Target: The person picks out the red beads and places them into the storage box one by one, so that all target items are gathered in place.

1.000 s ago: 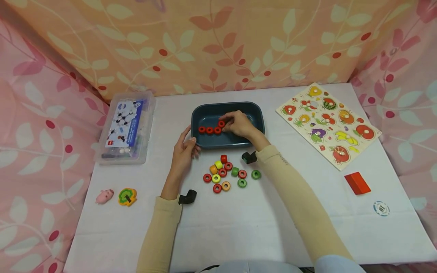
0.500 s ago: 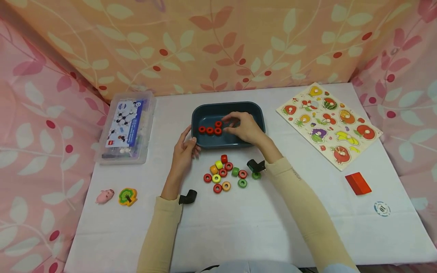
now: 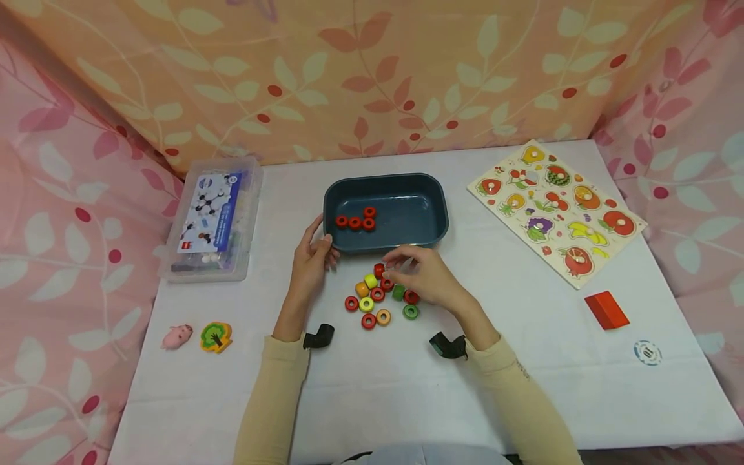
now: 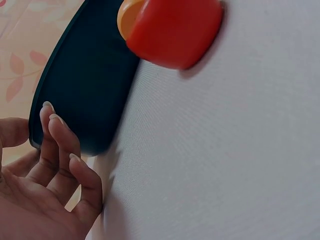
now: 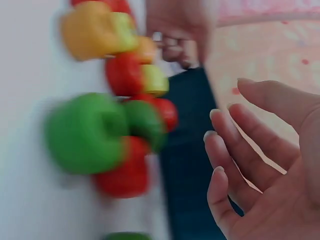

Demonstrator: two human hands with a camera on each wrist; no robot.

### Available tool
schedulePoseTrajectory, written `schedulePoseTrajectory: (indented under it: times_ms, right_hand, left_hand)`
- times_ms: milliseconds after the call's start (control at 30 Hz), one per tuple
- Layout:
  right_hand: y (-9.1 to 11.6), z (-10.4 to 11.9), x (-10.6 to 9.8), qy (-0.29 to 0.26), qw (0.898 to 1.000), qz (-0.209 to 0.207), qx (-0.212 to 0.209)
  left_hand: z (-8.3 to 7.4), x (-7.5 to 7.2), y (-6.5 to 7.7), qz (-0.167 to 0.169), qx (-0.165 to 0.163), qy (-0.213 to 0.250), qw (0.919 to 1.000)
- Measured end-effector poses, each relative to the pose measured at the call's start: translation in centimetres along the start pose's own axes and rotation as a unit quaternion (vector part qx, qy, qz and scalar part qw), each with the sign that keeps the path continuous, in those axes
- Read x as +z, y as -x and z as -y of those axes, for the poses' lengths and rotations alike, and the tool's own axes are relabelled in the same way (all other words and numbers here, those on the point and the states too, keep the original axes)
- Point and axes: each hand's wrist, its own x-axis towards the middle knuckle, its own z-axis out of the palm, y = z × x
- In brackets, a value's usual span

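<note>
A dark blue rectangular tray (image 3: 407, 245) stands mid-table with several red ring beads (image 3: 355, 223) at its left side. My left hand (image 3: 309, 268) holds the tray's left end, thumb at the rim and fingers against the outer wall. In front of the tray lies a loose group of beads: red ones (image 3: 369, 321), a yellow bead (image 3: 366, 304), an orange bead (image 3: 383, 317) and green ones (image 3: 411, 311). My right hand (image 3: 427, 276) hovers over the right of this group, fingers spread and loosely bent. In the right wrist view nothing lies between its fingertips (image 5: 216, 145).
A clear plastic case (image 3: 212, 219) with a molecule label is at the back left. A pink pig (image 3: 177, 336) and a tree piece (image 3: 216, 336) lie at the left. To the right are a fruit puzzle board (image 3: 556, 213), a red block (image 3: 607, 310) and a round chip (image 3: 648, 352).
My right hand let go of a red bead in the tray, above the row, then moved out toward me over the loose beads. The left hand stays at the tray's end.
</note>
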Motion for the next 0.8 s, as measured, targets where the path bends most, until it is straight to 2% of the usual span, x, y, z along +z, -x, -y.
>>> schedulePoseTrajectory:
  times_ms: [200, 333, 467, 800]
  right_hand:
    - [1.0, -1.8, 1.9, 0.047, 0.998, 0.009, 0.027]
    - [1.2, -2.1, 2.8, 0.09, 0.994, 0.027, 0.049]
    - [1.2, -2.2, 3.1, 0.123, 0.99, 0.024, 0.058]
    - [0.9, -2.3, 3.0, 0.124, 0.992, 0.007, 0.035]
  left_hand:
    - [-0.1, 0.0, 0.0, 0.0, -0.003, 0.0, 1.0]
    - [0.0, -0.1, 0.0, 0.001, -0.001, 0.004, 1.0]
    - [0.0, -0.1, 0.1, 0.003, 0.004, 0.003, 1.0]
    - [0.0, -0.1, 0.0, 0.005, 0.011, 0.003, 0.9999]
